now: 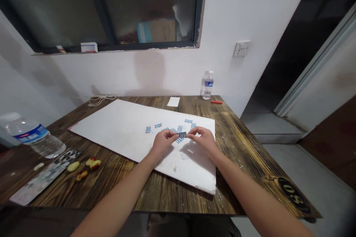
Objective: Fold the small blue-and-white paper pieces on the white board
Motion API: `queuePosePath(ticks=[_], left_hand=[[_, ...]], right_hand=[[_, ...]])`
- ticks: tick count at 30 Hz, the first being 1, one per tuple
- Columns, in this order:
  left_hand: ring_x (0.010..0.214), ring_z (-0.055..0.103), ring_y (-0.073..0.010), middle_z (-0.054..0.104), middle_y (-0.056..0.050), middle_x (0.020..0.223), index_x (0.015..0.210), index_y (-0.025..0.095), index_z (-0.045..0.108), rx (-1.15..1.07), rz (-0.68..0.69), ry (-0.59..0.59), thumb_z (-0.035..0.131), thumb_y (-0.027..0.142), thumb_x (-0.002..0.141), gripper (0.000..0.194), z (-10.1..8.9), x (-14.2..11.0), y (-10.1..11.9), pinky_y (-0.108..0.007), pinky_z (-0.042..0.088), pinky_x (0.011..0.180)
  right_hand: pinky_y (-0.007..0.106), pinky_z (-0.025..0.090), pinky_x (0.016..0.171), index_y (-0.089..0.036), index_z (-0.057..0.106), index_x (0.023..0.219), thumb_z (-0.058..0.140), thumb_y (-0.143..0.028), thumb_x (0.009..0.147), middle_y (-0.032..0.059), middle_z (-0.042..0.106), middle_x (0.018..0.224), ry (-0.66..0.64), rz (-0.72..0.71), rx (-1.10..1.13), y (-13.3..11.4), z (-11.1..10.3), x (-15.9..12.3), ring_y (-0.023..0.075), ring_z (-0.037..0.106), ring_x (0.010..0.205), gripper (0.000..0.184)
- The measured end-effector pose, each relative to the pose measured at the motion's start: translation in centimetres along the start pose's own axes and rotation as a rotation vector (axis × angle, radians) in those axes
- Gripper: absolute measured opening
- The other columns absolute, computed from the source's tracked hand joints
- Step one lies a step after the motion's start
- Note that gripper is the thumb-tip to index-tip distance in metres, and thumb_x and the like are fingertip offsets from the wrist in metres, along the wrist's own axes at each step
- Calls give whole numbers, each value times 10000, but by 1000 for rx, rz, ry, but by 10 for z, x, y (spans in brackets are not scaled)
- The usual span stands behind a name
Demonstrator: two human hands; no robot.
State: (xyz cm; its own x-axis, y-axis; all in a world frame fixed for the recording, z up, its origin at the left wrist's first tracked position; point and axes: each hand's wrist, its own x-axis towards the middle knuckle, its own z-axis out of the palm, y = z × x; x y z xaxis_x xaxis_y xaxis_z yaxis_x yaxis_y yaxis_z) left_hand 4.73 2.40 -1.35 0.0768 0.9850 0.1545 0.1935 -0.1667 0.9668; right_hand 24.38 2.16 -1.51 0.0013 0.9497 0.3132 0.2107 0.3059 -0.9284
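Between the fingertips of both hands is a small dark rectangular piece with pale marks point(181, 134); its exact kind I cannot make out. My left hand point(164, 141) pinches its left end, and my right hand point(202, 139) pinches the right end. Both hands are over a white board point(116, 126) that lies on the wooden table. Around and beneath the fingers, several small blue-and-white striped pieces are scattered on the board, among them one piece point(158, 125) left of my left hand and another piece point(188, 121) beyond the hands.
A large water bottle point(30, 135) lies tilted at the left, near a patterned long case point(44, 177) and several yellow-brown fruits point(95, 164). At the back are a white cable point(101, 99), a paper square point(173, 101), a small bottle point(208, 86) and a red stick point(216, 102).
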Motion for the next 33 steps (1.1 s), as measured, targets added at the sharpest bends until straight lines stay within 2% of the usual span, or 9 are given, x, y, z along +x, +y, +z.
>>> queuePosePath(ticks=[11,21,27,30,33], left_hand=[[657,594,-152,677,-27,689,709,165,706,7,-19,-65,772,399,647,251,3,-2,3,-262,428,624],[648,598,-154,673,-20,688,704,168,694,33,14,-73,768,391,647,242,3,-4,4,-268,450,610],[678,606,-165,679,-32,703,729,165,695,59,26,-6,734,407,678,251,2,-3,5,-271,450,634],[648,591,-160,661,-25,663,733,162,694,36,11,68,732,413,668,263,2,-1,5,-272,444,629],[612,569,-145,635,-9,620,734,159,685,7,-18,141,739,403,653,263,1,2,5,-266,430,618]], right_hand=[[303,419,675,-213,668,621,752,-382,641,18,666,687,65,-39,-44,-1,6,-4,182,539,708,190],[301,418,671,-206,655,621,759,-400,641,13,659,666,46,-13,-14,-3,9,-7,176,547,697,221],[303,424,692,-205,676,668,713,-442,691,19,674,707,37,-26,-23,2,5,-1,180,561,724,241],[307,432,695,-195,677,757,632,-460,761,35,687,770,132,-20,-21,10,-7,8,185,578,735,268],[330,444,736,-186,680,857,566,-412,810,67,697,882,232,-29,-157,22,-21,16,208,593,806,258]])
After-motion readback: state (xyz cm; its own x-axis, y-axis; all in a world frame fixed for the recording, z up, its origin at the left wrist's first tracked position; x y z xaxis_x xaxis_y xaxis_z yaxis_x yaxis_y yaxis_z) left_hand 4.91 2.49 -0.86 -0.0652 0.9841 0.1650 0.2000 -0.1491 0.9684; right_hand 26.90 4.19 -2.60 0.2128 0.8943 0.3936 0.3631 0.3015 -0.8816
